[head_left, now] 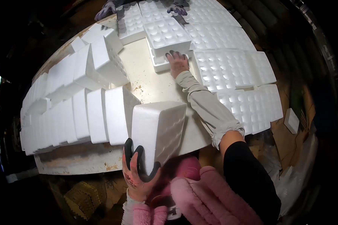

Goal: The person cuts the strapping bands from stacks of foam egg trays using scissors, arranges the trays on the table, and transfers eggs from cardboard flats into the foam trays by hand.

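Note:
My left hand [141, 176], in a reddish glove with dark fingertips, grips the lower end of a white foam tray [157, 127] standing on edge at the table's front. Its dimpled side faces right. My right hand [178, 64], gloved alike, reaches to the middle of the table, fingers spread against the near side of an upper foam tray [167, 34]. That tray lies dimpled side up, over a lower foam tray [161, 67] that shows beneath it. Part of the lower tray is hidden by my right hand.
Rows of upright foam trays [80, 112] line the left side of the pale table [150, 88]. Dimpled trays [229, 67] lie flat along the right. Across the table are another person's gloved hands [177, 9]. Cardboard [289, 142] lies on the floor at right.

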The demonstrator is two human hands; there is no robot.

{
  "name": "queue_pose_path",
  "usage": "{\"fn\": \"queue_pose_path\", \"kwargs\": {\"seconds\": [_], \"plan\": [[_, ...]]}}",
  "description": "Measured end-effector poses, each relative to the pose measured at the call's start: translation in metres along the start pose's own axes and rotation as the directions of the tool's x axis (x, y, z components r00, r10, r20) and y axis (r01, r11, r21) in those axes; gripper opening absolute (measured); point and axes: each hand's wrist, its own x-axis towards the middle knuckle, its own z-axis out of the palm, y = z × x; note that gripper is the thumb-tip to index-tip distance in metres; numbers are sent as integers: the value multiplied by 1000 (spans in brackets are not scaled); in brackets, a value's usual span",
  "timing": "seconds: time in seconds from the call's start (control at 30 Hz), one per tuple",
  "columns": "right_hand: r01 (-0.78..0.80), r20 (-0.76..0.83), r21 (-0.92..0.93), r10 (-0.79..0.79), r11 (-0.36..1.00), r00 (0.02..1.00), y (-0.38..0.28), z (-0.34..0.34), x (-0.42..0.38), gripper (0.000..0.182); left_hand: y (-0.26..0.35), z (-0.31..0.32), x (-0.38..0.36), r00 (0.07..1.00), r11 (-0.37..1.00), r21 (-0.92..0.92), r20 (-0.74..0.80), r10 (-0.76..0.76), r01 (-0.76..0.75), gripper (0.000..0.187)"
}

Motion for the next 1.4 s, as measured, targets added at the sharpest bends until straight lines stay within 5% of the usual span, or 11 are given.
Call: {"fn": "queue_pose_path", "kwargs": {"seconds": [0.03,0.13,0.2,0.33,0.47,0.63,0.8,0.93,1.13,1.27,1.4], "plan": [[327,224,-654,-239,683,945,-13,-24,-9,43,0,-5,0,1000,997,-81,22,20,-18,76],[-215,695,573,-330,791,639,-90,-133,-63,73,-10,-3,16,977,972,-230,211,8,42,71],[-37,873,181,-143,983,467,-118,-177,-116,82,-21,12,40,970,907,-419,235,67,39,63],[140,553,-341,78,930,830,-81,-190,-169,60,-33,47,80,905,880,-446,422,49,161,56],[33,224,-821,268,570,937,-57,-145,-128,53,-4,9,88,987,944,293,-16,163,-151,52],[35,50,-870,17,492,999,-74,-118,-82,75,-59,25,56,977,432,889,-71,-202,154,63],[258,301,-194,-193,946,934,-120,-178,-196,74,-12,-25,45,996,786,614,4,93,-76,55],[843,713,-322,-476,430,515,-160,-225,-268,45,-20,-40,63,954,982,153,294,57,-106,56],[702,795,-401,-158,589,586,-96,-245,-347,44,-92,169,73,570,977,-160,820,52,141,50],[591,737,-528,-17,610,675,-58,-247,-343,46,-58,206,89,735,845,37,515,441,-533,34],[537,615,-773,193,338,764,-50,-229,-312,60,1,132,100,788,827,-23,290,543,-562,39]]}}
